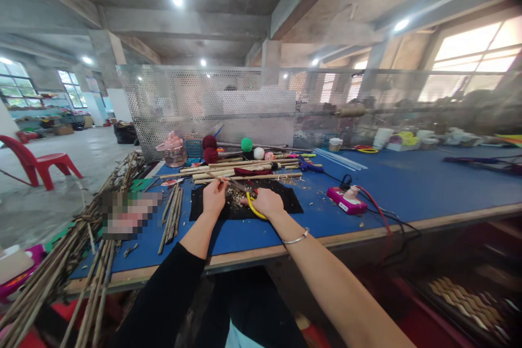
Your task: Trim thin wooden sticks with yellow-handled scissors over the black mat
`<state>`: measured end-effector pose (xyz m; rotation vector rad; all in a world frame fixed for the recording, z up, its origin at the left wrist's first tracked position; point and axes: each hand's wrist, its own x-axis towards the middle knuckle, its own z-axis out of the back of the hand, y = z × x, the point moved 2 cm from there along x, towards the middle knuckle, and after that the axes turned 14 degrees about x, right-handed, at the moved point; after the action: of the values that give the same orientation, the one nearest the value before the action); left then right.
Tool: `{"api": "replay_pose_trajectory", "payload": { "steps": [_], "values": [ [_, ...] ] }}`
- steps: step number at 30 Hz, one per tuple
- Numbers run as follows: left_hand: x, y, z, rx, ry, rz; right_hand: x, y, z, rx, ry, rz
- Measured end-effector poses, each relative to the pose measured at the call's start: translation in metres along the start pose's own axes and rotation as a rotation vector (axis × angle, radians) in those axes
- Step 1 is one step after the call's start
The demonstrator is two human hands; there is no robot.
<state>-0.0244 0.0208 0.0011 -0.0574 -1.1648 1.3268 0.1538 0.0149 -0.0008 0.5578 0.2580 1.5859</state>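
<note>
Above a black cloth (291, 201) scattered with wood chips, both my hands work close together. My left hand (214, 197) is closed with a thin stick (212, 175) pinched at its fingertips. In my right hand (268, 203) is a pair of scissors with a curved yellow handle (253, 207); their blades reach toward the left hand and are partly hard to make out. Just beyond the cloth, peeled wooden sticks (253, 177) lie in a row across the blue table. A small bundle of bark-covered twigs (174, 209) rests left of my left hand.
Long branches (87, 220) pile over the table's left end. A purple power strip (346, 201) with cables sits to the right, near a blue glue gun (310, 166). Yarn balls (209, 144) and a jar (175, 155) stand behind, before a perforated metal screen (212, 103).
</note>
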Motion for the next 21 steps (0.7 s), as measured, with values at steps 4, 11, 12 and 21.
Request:
{"api": "replay_pose_trajectory", "payload": {
  "steps": [4, 11, 12, 21],
  "values": [
    [0.000, -0.002, 0.002, -0.030, -0.020, 0.013, 0.000, 0.001, 0.001, -0.002, -0.002, 0.005],
    [0.001, -0.006, 0.008, -0.006, -0.063, 0.032, -0.001, 0.002, 0.002, -0.029, -0.096, 0.056],
    [0.001, -0.006, 0.009, 0.010, -0.073, 0.037, -0.001, 0.002, 0.002, -0.027, -0.105, 0.065],
    [0.001, -0.005, 0.013, 0.146, -0.143, 0.065, -0.001, 0.003, 0.000, -0.016, -0.086, 0.080]
  ]
}}
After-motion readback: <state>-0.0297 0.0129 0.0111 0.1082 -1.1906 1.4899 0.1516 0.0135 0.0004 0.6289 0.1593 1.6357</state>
